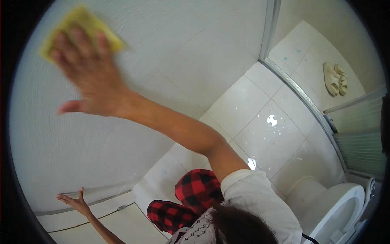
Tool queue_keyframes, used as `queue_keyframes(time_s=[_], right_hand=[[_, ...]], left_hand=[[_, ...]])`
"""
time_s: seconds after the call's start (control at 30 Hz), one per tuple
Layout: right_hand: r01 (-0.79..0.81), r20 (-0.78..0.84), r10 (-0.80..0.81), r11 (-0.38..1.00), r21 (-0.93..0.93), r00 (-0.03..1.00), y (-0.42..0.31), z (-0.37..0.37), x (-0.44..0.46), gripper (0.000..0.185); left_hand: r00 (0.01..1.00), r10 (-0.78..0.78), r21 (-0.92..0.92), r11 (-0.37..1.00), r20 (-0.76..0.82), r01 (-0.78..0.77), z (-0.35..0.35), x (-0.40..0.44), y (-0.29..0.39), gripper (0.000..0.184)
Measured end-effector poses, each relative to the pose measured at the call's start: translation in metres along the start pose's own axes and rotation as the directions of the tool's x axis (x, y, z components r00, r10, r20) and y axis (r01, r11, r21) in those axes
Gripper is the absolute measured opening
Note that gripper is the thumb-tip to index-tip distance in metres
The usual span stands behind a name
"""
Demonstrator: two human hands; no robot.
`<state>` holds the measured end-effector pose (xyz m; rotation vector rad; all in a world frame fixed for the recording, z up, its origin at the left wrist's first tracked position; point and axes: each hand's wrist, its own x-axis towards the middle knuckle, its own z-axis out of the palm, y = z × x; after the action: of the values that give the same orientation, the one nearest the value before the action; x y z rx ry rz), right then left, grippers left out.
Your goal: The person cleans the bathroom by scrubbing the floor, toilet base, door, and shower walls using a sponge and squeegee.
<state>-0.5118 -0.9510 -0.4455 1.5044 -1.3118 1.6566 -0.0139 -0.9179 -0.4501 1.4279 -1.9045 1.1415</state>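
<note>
My right hand [87,81] is stretched out at the upper left, pressing a yellow cleaning cloth [81,18] flat against the white wall [162,49]. Its fingers lie over the cloth and the thumb sticks out to the side; hand and cloth are slightly blurred. Low at the left, my left hand [77,202] is open with fingers spread, at the lower part of the wall near a grey trim strip. It holds nothing that I can see.
Wet white floor tiles [268,126] reflect light beside my knees. A white toilet [337,207] stands at the lower right. A curved shower track [300,87] crosses the floor, with ribbed glass panels [361,150] at the right. Beyond it lie cream sandals [335,79].
</note>
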Motion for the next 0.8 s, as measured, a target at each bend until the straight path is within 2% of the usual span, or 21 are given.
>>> queue_keyframes(time_s=[0.03,0.07,0.13,0.17,0.2,0.27,0.3,0.33,0.37,0.4,0.43,0.47,0.5,0.53,0.57,0.6,0.63,0.67,0.73,0.77,0.8], right_hand=[[-0.045,0.106,0.033,0.992,0.120,0.994,0.020,0.002,-0.042,0.097],[-0.157,-0.042,0.163,0.981,0.114,0.986,0.049,0.013,-0.099,0.096],[-0.342,-0.149,0.343,0.939,0.035,0.927,0.129,0.008,-0.238,0.091],[-0.589,-0.125,0.586,0.808,0.020,0.800,0.160,0.004,-0.301,0.086],[-0.898,-0.093,0.927,0.375,0.230,0.364,0.175,-0.012,-0.308,0.082],[-0.914,-0.007,0.952,0.296,0.278,0.306,0.136,0.005,-0.340,0.087],[-0.837,0.013,0.870,0.471,0.278,0.493,0.097,0.032,-0.330,0.088],[-0.751,0.049,0.773,0.597,0.282,0.633,0.039,0.048,-0.335,0.089],[-0.658,0.344,0.574,0.719,0.223,0.743,-0.009,0.034,-0.336,0.090],[-0.500,0.589,0.289,0.834,0.232,0.755,-0.031,0.026,-0.327,0.090],[-0.501,0.593,0.278,0.828,0.251,0.756,-0.017,0.029,-0.332,0.090],[-0.423,0.563,0.229,0.874,0.240,0.794,0.017,0.029,-0.349,0.089],[-0.340,0.536,0.178,0.915,0.219,0.825,0.057,0.025,-0.360,0.089],[-0.329,0.298,0.274,0.932,0.152,0.914,0.099,0.006,-0.332,0.082],[-0.540,0.119,0.527,0.818,0.199,0.841,0.148,-0.006,-0.308,0.076],[-0.624,0.068,0.651,0.684,0.378,0.756,0.175,-0.014,-0.289,0.073],[-0.634,0.016,0.759,0.532,0.561,0.651,0.202,-0.022,-0.272,0.070],[-0.666,-0.064,0.709,0.686,0.293,0.702,0.195,-0.017,-0.272,0.071],[-0.635,-0.074,0.641,0.767,0.093,0.764,0.112,0.016,-0.277,0.082],[-0.499,-0.049,0.519,0.841,0.211,0.854,0.054,0.038,-0.287,0.088],[-0.424,0.410,0.295,0.863,0.274,0.863,0.008,0.028,-0.288,0.085]], left_hand=[[1.000,-0.009,0.007,1.000,-0.007,0.009,0.000,0.000,0.000,0.109],[1.000,0.003,-0.006,1.000,-0.005,-0.003,0.001,0.000,0.001,0.105],[1.000,-0.002,-0.007,1.000,-0.004,0.002,-0.002,-0.004,0.001,0.101],[1.000,-0.020,-0.011,1.000,0.004,0.020,0.000,-0.003,0.005,0.103],[0.999,-0.017,-0.013,1.000,0.034,0.018,-0.002,0.000,0.004,0.104],[0.998,0.025,0.007,1.000,0.049,-0.026,-0.008,0.003,-0.006,0.103],[0.999,0.031,0.008,0.999,0.019,-0.031,0.002,-0.001,-0.003,0.103],[0.981,0.180,-0.137,0.972,-0.076,-0.189,0.007,-0.002,-0.008,0.102],[0.982,0.188,-0.113,0.975,-0.035,-0.191,-0.003,-0.003,-0.008,0.102],[0.991,0.135,-0.032,0.990,0.010,-0.134,-0.005,-0.002,0.001,0.102],[0.996,0.079,0.054,0.995,0.044,-0.082,-0.006,0.002,0.007,0.102],[0.995,0.079,0.076,0.994,0.055,-0.083,-0.008,0.005,0.009,0.102],[0.998,0.000,0.072,0.997,0.069,-0.005,-0.008,0.004,0.012,0.102],[0.994,-0.080,0.061,0.995,0.079,0.075,-0.005,0.002,0.014,0.102],[0.992,-0.089,0.066,0.994,0.090,0.083,-0.005,0.000,0.014,0.102],[0.995,-0.060,0.059,0.997,0.077,0.055,-0.006,0.001,0.015,0.102],[0.998,-0.034,0.052,0.998,0.052,0.031,-0.004,0.003,0.017,0.103],[0.998,-0.045,0.050,0.998,0.039,0.043,-0.002,0.000,0.015,0.103],[0.997,-0.057,0.066,0.996,0.054,0.053,-0.003,0.003,0.012,0.103],[0.997,-0.057,0.075,0.996,0.044,0.053,-0.004,0.006,0.012,0.103],[0.999,-0.013,0.055,0.998,0.036,0.011,-0.005,0.007,0.012,0.103]])
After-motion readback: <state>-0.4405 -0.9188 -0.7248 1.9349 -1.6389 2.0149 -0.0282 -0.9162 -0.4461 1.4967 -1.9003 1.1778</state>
